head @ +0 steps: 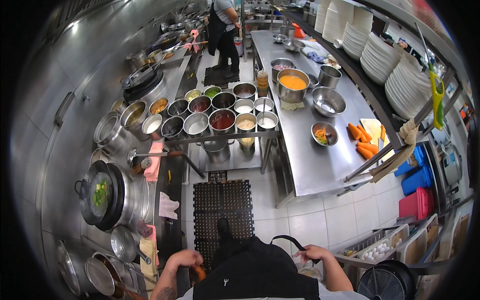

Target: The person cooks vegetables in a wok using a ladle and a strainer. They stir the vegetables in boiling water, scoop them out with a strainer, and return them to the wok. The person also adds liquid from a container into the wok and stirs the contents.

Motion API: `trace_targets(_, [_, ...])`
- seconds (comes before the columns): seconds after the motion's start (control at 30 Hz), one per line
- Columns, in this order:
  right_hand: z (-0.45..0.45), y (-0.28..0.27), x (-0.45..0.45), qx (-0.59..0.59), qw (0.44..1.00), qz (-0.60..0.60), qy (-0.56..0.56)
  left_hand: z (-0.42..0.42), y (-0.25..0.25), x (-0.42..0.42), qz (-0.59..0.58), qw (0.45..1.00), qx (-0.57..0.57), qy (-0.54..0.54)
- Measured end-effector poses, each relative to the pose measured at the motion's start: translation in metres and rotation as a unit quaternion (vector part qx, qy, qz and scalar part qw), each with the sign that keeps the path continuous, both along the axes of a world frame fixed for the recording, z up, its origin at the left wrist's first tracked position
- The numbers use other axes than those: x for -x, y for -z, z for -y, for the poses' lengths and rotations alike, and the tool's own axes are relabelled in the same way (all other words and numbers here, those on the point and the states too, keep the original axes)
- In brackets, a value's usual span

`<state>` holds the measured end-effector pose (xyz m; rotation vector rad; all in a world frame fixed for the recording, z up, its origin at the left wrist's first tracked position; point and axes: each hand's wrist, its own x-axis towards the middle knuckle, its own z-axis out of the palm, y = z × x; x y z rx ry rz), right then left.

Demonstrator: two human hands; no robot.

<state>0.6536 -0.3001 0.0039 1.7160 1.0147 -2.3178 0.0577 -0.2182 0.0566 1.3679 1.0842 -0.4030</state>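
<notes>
My left hand (186, 258) is low in the view beside an orange curved thing (199, 273), partly hidden; I cannot tell whether it holds it. My right hand (310, 252) grips a black apron strap (290, 239) that loops up from the black apron (249, 266) on my body. To the left, a black wok (96, 204) on the range holds green vegetables (100, 193) in liquid. A perforated skimmer (123, 243) lies near it, with folded cloths (148, 255) beside its handle. A ladle (132, 156) rests farther up.
Steel pots of sauces and seasonings fill a stand (225, 137) ahead. On the right, a steel table (300, 161) bears bowls, carrots (365, 149) and a cutting board (372, 131). A rubber mat (224, 206) covers the floor ahead. Another person (224, 35) stands farther up the aisle.
</notes>
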Motion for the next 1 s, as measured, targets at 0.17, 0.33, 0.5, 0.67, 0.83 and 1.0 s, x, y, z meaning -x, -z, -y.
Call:
trace_targets(0.17, [0.002,0.02,-0.018,-0.243,0.895,0.204,-0.314,-0.042,-0.02,-0.118,0.145,0.965,-0.181,-0.121])
trace_targets(0.33, [-0.052,-0.038,0.065,-0.427,0.892,0.038,-0.145,-0.05,-0.028,-0.196,0.161,0.978,-0.062,0.115])
trace_targets(0.5, [-0.067,-0.075,0.13,-0.293,0.937,-0.182,-0.063,-0.058,-0.022,-0.202,0.233,0.966,-0.007,0.114])
trace_targets(0.67, [-0.076,-0.069,0.124,-0.271,0.936,-0.181,-0.137,-0.066,-0.012,-0.211,0.219,0.963,0.021,0.155])
trace_targets(0.83, [-0.091,-0.084,0.118,-0.224,0.941,-0.146,-0.207,-0.059,-0.006,-0.223,0.23,0.956,-0.014,0.18])
trace_targets(1.0, [-0.092,-0.093,0.118,-0.313,0.921,-0.122,-0.197,-0.054,-0.01,-0.221,0.255,0.959,-0.009,0.12])
